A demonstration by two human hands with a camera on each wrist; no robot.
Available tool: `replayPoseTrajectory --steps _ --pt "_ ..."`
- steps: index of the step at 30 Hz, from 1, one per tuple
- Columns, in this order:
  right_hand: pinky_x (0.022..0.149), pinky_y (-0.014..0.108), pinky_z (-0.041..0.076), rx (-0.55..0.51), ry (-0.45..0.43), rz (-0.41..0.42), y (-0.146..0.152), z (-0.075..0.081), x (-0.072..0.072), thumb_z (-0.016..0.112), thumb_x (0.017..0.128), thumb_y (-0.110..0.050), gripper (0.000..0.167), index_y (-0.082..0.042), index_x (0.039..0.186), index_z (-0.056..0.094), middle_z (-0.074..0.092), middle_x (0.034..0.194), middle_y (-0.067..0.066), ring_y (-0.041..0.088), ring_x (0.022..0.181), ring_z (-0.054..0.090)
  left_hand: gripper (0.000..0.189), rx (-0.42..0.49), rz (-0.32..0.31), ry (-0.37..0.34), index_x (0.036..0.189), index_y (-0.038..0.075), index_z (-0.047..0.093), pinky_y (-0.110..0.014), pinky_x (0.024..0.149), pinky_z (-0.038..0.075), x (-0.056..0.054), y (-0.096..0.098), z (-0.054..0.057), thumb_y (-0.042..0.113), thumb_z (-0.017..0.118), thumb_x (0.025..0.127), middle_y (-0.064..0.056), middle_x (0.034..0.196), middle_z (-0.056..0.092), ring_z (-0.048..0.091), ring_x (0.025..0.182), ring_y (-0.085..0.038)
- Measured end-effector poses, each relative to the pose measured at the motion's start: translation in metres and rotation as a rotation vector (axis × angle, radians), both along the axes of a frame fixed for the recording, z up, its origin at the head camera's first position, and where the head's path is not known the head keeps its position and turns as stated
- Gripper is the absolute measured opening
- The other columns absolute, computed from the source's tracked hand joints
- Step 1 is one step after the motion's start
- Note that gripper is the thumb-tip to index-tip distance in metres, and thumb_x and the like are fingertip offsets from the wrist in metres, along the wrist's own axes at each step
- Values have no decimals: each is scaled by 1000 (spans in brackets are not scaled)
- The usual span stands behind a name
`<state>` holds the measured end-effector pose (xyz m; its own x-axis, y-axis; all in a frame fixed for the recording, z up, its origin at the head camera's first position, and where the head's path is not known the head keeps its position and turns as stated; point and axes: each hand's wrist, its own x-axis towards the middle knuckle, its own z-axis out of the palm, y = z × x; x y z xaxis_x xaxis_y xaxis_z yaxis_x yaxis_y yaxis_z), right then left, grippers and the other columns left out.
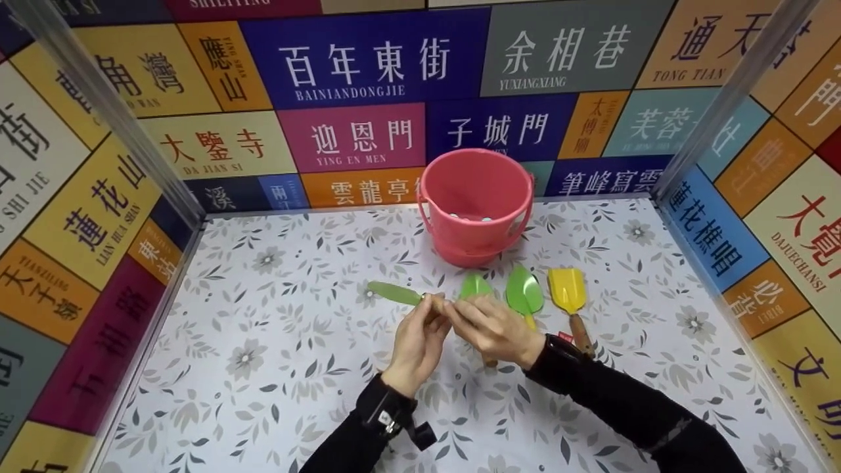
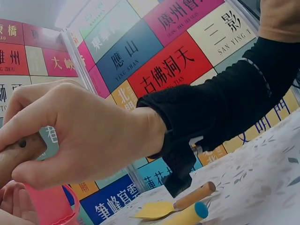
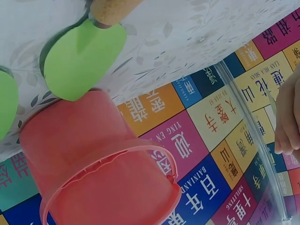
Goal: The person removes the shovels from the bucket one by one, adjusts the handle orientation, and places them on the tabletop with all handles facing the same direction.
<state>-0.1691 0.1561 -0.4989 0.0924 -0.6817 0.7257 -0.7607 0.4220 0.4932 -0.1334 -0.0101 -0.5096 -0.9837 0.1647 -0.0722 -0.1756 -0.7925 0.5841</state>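
Both hands meet over the middle of the table on a toy garden trowel [image 1: 394,292] with a narrow green blade and wooden handle. Its blade points left, clear of the fingers. My left hand [image 1: 417,345] pinches the handle near the blade. From the other side, my right hand [image 1: 496,328] grips the handle; the left wrist view shows this hand [image 2: 89,136] with thumb and fingers around the wooden handle [image 2: 21,154]. Partly under the right hand lies a broad green trowel [image 1: 475,286], fully green-bladed in the right wrist view [image 3: 82,61].
A pink bucket [image 1: 476,240] with a few small pale items inside stands at the back. Right of the hands lie a green trowel [image 1: 523,289] with a yellow handle and a yellow shovel [image 1: 567,289] with a wooden handle. Sign-printed panels [image 1: 368,59] enclose the flower-patterned table [image 1: 295,315].
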Motion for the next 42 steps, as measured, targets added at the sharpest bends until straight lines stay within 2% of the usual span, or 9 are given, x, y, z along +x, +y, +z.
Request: replayPoseTrajectory --steps 4,7,12,19,24,29,34,37,42 --pt "70 29 56 -22 5 5 -3 -3 1 61 96 -2 23 8 114 71 65 100 15 22 77 61 30 33 8 -66 93 7 68 -26 86 48 1 2 0 15 43 109 -1 87 65 60 88 -14" --pt "69 29 56 -38 3 6 -4 -5 2 61 96 -2 23 9 114 72 65 100 15 22 77 61 30 37 16 -80 91 8 67 -25 82 47 1 4 0 13 44 109 -1 86 64 59 86 -14" --pt "69 29 56 -56 -1 6 -6 -6 2 61 96 -2 22 8 112 72 65 99 14 22 77 61 29 5 42 -58 86 9 66 -24 81 48 2 5 0 10 47 107 -1 87 62 59 84 -13" --pt "68 30 56 -64 -6 13 -6 -3 4 63 96 -5 23 7 113 72 65 99 15 23 77 62 23 -84 88 -37 94 6 67 -24 80 50 3 4 0 8 48 107 -1 86 63 61 82 -12" --pt "70 31 55 -27 -93 1 -2 5 8 72 88 -24 41 4 118 70 65 98 11 22 79 62 20 -192 118 33 95 5 67 -30 89 53 1 -3 1 5 50 106 -3 85 66 64 84 -14" --pt "70 34 54 -35 -232 -44 15 15 13 73 85 -36 47 2 113 71 67 98 12 25 83 64 16 -438 101 162 99 -2 65 -39 94 54 -2 -19 3 9 55 105 -10 77 72 70 80 -21" --pt "71 39 53 -81 -355 -78 42 24 16 73 86 -33 43 4 107 70 67 98 15 29 84 63 19 -720 80 170 97 -7 66 -34 82 59 -3 -41 8 11 63 101 -9 83 72 70 80 -17" --pt "72 41 52 -95 -400 -107 58 25 19 73 84 -32 39 3 101 69 66 96 14 30 84 62 22 -939 64 178 92 -3 69 -32 73 59 -2 -54 12 18 68 99 -5 82 71 69 73 -15" --pt "71 43 50 -129 -450 -174 87 24 25 69 86 -32 37 3 98 68 65 95 16 31 82 61 23 -1269 31 289 79 10 70 -28 61 52 2 -70 15 27 73 94 3 70 69 64 61 -13"
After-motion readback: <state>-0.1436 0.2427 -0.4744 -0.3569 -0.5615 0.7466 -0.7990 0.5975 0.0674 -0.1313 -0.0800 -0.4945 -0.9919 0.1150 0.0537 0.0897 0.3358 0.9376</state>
